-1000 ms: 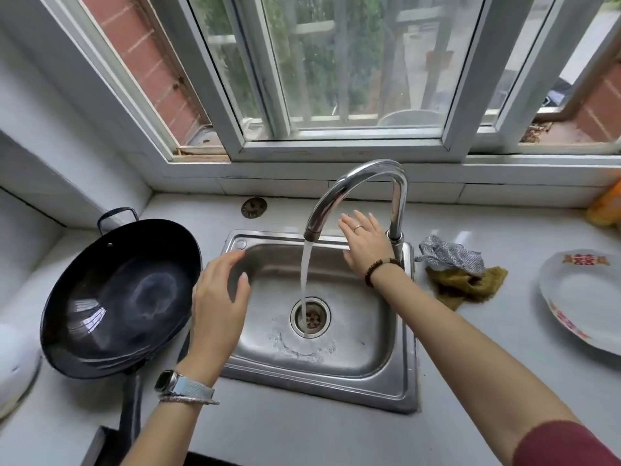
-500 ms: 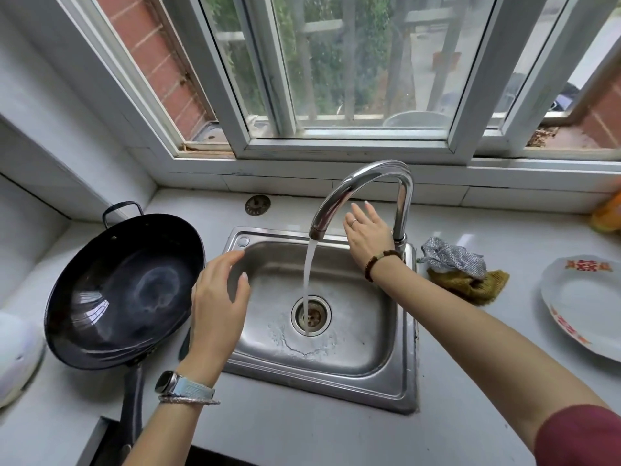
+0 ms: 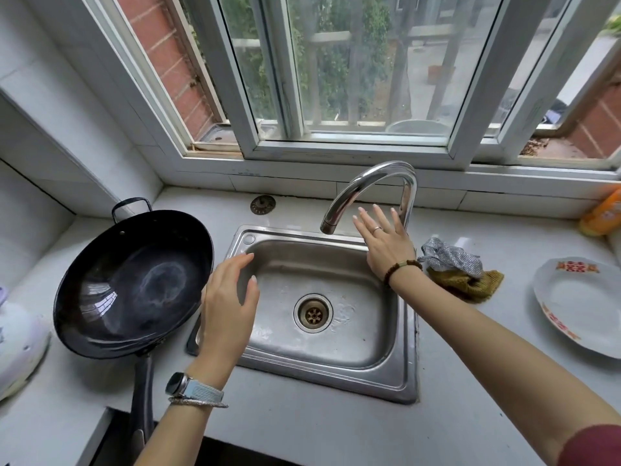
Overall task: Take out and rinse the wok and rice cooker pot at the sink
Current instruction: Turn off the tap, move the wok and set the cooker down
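Fingers (image 3: 378, 215) of our right hand (image 3: 386, 245) are spread and straight, holding nothing. They are raised just beside the upright of the curved chrome tap (image 3: 369, 178); we cannot tell whether the palm touches it. Fingers (image 3: 240, 258) of our left hand (image 3: 228, 297) are loosely extended, slightly bent, and likewise hold nothing. This hand hovers over the left rim of the rectangular stainless-steel sink (image 3: 408, 364).

No water runs from the spout. A thin wet film lies around the round brass-coloured drain (image 3: 313, 312).

The round black steel wok (image 3: 134, 280) stands on the pale stone counter (image 3: 336, 432), left of the sink. Its rim is close beside our left hand, and its long dark handle points toward the near edge. It is out of storage but not in the basin. Its inside shines with a pale ring, and we cannot judge from this whether it has been rinsed.

We find no rice cooker pot in view. A rounded white object (image 3: 20, 334) at the far-left edge may be an appliance; we cannot confirm this.

Right of the sink lie a crumpled grey cloth (image 3: 450, 257) on a mustard-yellow rag (image 3: 470, 284), then a white plate with red markings (image 3: 584, 307).

Assessment: the wok is taken out, its rinse unverified. The pot is outstanding on both counts. Roughly half the work, at least, remains.
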Motion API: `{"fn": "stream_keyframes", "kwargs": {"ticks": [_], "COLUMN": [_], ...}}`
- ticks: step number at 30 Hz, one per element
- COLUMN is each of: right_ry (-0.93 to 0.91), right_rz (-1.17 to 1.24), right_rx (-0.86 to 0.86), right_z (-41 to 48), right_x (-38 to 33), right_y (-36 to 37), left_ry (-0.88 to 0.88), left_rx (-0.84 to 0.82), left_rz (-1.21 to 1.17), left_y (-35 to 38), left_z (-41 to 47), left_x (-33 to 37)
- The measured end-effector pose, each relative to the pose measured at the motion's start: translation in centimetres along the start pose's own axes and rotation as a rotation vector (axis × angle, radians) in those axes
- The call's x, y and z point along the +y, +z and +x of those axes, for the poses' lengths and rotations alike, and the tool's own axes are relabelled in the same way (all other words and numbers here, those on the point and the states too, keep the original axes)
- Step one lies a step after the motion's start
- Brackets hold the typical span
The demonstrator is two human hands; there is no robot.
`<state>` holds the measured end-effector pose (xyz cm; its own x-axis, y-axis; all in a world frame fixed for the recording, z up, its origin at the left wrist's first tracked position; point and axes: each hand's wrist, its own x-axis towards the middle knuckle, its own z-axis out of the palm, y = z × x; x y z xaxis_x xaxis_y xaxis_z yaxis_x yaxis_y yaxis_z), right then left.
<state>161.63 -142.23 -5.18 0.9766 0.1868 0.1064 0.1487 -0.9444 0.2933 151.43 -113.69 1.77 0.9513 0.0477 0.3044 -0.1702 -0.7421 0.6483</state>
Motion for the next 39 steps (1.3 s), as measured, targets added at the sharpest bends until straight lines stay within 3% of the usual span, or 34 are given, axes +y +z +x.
{"fn": "stream_keyframes", "kwargs": {"ticks": [6, 9, 13, 24, 30, 35, 39], "right_ry": [0.032, 0.069, 0.149, 0.199, 0.381, 0.568, 0.622], "right_rz": [0.460, 0.726, 1.065, 1.364, 1.481, 1.507, 1.441], "right_rx": [0.391, 0.436, 0.305, -0.058, -0.348, -0.520, -0.630], "right_z": [-3.8, -6.8, -10.8, -13.6, -13.7, -13.4, -13.3], "right_x": [-2.0, -4.0, -7.9, -24.3, -34.1, -39.5, -41.9], "right_y": [-1.7, -3.8, -6.1, -11.1, -13.3, -13.5, -12.9], "left_ry": [-0.007, -0.045, -0.139, -0.341, -0.443, -0.575, -0.799], "left_rx": [0.020, 0.030, 0.054, 0.061, -0.146, -0.422, -0.567], "left_rz": [-0.011, -0.021, -0.044, -0.058, -0.085, -0.194, -0.388], "left_y": [-0.8, -1.7, -3.8, -11.4, -14.1, -14.0, -12.5], "left_z": [-1.5, -2.8, -4.9, -9.8, -10.4, -10.1, -9.1], "left_x": [-0.2, -1.1, -3.0, -13.3, -19.6, -22.8, -24.2]}}
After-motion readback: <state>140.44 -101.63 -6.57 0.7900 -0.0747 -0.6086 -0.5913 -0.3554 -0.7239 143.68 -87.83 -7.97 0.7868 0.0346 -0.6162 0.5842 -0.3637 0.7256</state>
